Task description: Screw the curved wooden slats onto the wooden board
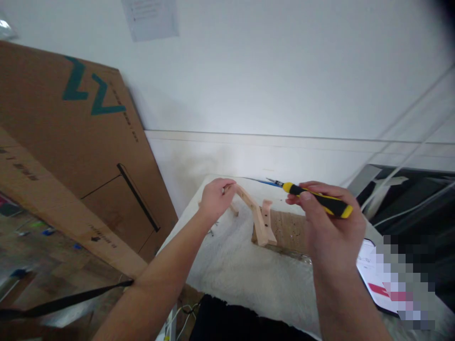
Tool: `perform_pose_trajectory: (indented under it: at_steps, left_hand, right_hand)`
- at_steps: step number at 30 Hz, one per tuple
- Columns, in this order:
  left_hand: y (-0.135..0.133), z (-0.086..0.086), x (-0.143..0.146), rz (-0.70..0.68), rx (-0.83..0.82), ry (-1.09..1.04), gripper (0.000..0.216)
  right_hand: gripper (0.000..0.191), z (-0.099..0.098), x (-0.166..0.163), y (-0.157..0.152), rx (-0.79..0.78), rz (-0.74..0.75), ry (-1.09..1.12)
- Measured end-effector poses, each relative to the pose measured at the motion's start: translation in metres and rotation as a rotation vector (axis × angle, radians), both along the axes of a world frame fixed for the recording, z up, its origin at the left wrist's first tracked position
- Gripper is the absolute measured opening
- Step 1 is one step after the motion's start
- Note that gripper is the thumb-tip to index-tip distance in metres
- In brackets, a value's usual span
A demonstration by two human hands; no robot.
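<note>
My left hand (215,199) is closed around the upper end of a light wooden frame piece (256,215) that stands bent over the white fleece-covered table (234,265). My right hand (329,220) grips a yellow and black screwdriver (316,199), its thin tip pointing left above the wooden piece and not touching it. A second wooden part (266,208) with a rounded top stands just behind the frame. A few small screws (213,229) lie on the fleece below my left hand.
A large brown cardboard box (71,156) leans against the white wall on the left. A cork-coloured board (287,232) lies behind the wooden parts. A printed instruction sheet (373,272) lies at the right, with a dark surface and white cables (408,199) beyond.
</note>
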State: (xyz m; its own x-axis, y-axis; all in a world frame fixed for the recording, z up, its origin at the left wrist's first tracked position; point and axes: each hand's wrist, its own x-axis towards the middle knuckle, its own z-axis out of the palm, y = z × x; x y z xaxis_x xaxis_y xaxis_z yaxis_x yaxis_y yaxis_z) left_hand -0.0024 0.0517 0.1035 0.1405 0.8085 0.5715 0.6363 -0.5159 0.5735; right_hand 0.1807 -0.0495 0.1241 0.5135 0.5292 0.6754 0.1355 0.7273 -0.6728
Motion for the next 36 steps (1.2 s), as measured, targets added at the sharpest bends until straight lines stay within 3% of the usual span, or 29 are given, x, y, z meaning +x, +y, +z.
perform_pose_trajectory:
  at_steps: [3,7,11,16,22,27,36]
  left_hand:
    - [0.001,0.009,0.042,-0.169,-0.076,0.227,0.024]
    - [0.002,0.014,0.086,-0.250,-0.157,0.477,0.026]
    - [0.005,0.017,0.114,-0.315,-0.210,0.611,0.032]
    - [0.013,0.022,0.139,-0.352,-0.093,0.858,0.030]
    - [0.029,0.022,0.166,-0.448,0.003,1.054,0.021]
    - [0.038,0.009,0.173,-0.380,-0.083,1.085,0.016]
    - [0.038,0.007,0.167,-0.432,-0.167,1.064,0.023]
  right_hand:
    - [0.014,-0.007,0.041,0.009,-0.010,-0.030,0.138]
    - [0.016,-0.032,0.079,0.022,-0.170,0.079,0.168]
    - [0.019,-0.062,0.090,0.036,-0.293,0.184,0.186]
    - [0.024,-0.083,0.092,0.049,-0.371,0.080,0.168]
    - [0.024,-0.090,0.095,0.052,-0.462,-0.074,-0.079]
    - [0.022,-0.090,0.094,0.051,-0.476,-0.117,-0.144]
    - [0.019,-0.086,0.093,0.046,-0.467,-0.128,-0.196]
